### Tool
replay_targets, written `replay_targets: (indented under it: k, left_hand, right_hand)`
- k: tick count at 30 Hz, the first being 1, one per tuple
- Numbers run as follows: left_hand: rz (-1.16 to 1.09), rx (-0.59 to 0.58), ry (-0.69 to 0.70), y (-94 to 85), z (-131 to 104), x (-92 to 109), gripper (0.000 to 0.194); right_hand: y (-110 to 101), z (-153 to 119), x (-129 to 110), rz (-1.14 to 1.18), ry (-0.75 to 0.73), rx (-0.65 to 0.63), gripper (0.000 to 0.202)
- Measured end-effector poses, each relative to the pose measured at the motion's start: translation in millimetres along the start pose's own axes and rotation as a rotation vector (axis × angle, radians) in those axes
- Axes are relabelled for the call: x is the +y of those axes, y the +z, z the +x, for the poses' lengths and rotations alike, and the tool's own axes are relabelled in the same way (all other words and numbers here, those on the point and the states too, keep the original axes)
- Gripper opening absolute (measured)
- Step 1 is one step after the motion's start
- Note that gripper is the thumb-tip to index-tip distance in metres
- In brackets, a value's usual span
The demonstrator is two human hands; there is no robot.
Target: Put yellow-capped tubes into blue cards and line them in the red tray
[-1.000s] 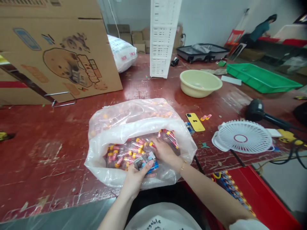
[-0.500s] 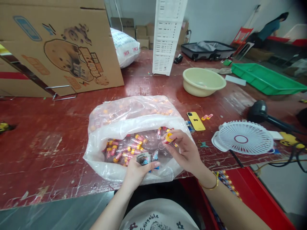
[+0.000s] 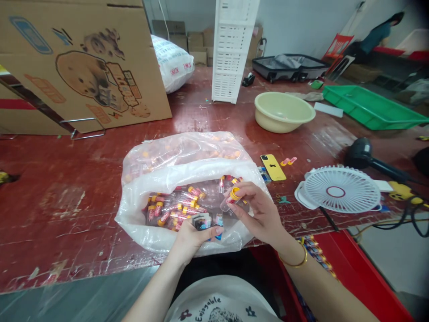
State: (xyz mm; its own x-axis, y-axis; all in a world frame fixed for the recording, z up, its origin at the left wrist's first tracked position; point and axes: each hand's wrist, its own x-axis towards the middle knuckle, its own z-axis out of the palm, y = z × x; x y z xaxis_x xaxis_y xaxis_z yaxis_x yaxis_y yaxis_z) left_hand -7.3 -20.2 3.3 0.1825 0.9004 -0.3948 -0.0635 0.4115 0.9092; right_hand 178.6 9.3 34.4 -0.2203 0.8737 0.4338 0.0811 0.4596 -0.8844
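A white plastic bag (image 3: 140, 232) lies open near the table's front edge, with many small clear tubes (image 3: 181, 209) with yellow caps and red-printed labels inside. Over its front rim, my left hand (image 3: 192, 239) is closed on a small stack of printed cards (image 3: 202, 221); one blue card stands apart under the thumb. To the right, my right hand (image 3: 258, 210) pinches one clear tube (image 3: 230, 200) by its yellow end, tilted, its clear end pointing down and left. The fingers partly cover this tube.
Right of the bag lie a yellow phone (image 3: 273, 167), two loose tubes (image 3: 288, 161) and a white fan (image 3: 342, 190). Farther back stand a cream basin (image 3: 284, 114), a white slatted rack (image 3: 229, 67) and a green tray (image 3: 372, 107). A big cardboard box (image 3: 83, 80) fills the back left.
The cards in my left hand have tilted slightly, so the blue one shows more. My right hand holds the tube in nearly the same place. The whole view has shifted a little.
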Motion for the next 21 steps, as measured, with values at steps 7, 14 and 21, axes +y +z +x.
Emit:
replay_targets:
  k: [7, 14, 21]
  left_hand:
    - [0.038, -0.064, 0.011, -1.8, 0.2, 0.5, 0.024]
    - [-0.054, -0.019, 0.021, -0.1, -2.9, 1.4, 0.028]
    - [-0.024, -0.013, 0.032, -0.9, 1.9, -2.3, 0.032]
  right_hand:
    - [1.2, 7.5, 0.8, -0.067, -0.023, -0.149, 0.019]
    - [-0.8, 7.5, 5.1, 0.04, 0.021, -0.005, 0.019]
    - [-2.3, 6.6, 0.5, -0.184, -0.098, -0.071, 0.02]
